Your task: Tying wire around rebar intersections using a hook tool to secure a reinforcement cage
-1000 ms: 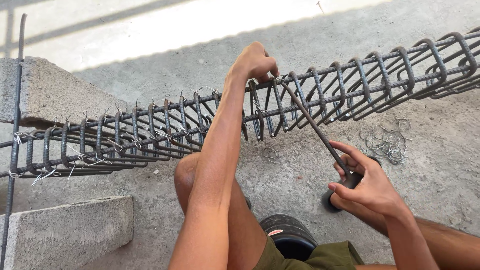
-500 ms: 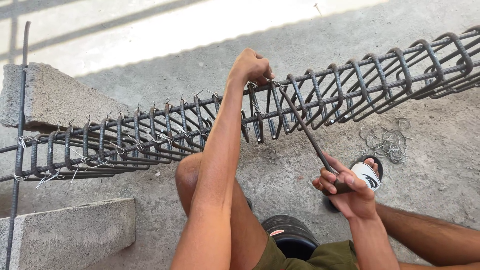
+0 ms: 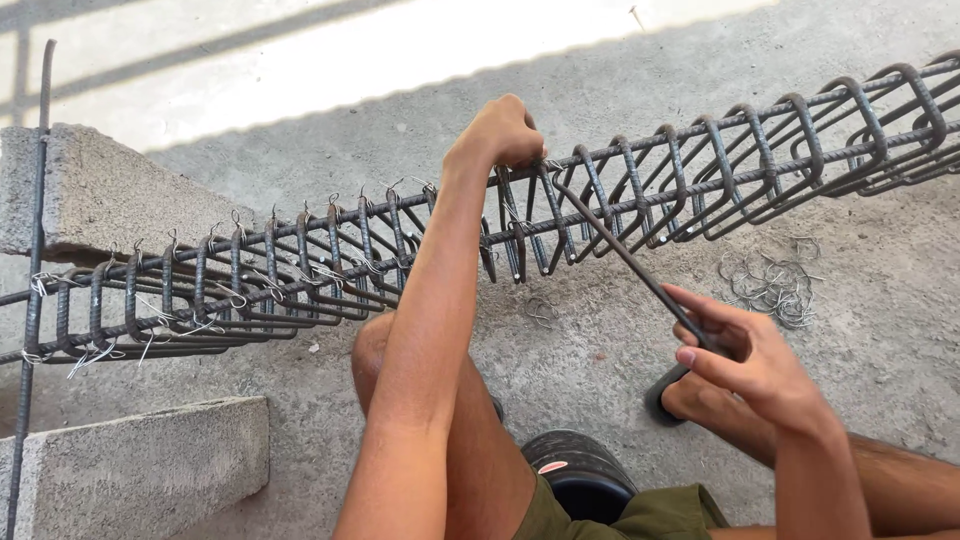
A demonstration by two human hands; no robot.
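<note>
A long rebar cage (image 3: 300, 270) of dark steel bars and square stirrups runs across the head view, resting on a concrete block. My left hand (image 3: 500, 130) grips the top bar of the cage where a stirrup crosses it. My right hand (image 3: 745, 355) holds the lower end of a thin metal hook tool (image 3: 620, 250), whose tip reaches up to the joint beside my left hand. Tie wires with loose ends stick out along the left part of the cage.
Grey concrete blocks sit at left (image 3: 100, 195) and lower left (image 3: 140, 470). A pile of loose wire pieces (image 3: 775, 285) lies on the concrete floor under the cage at right. A black round object (image 3: 580, 470) is between my knees.
My right hand has shifted its grip on the tool handle, turning it; the sandal seen by that hand half a second ago is now mostly covered. My left hand stays on the top bar.
</note>
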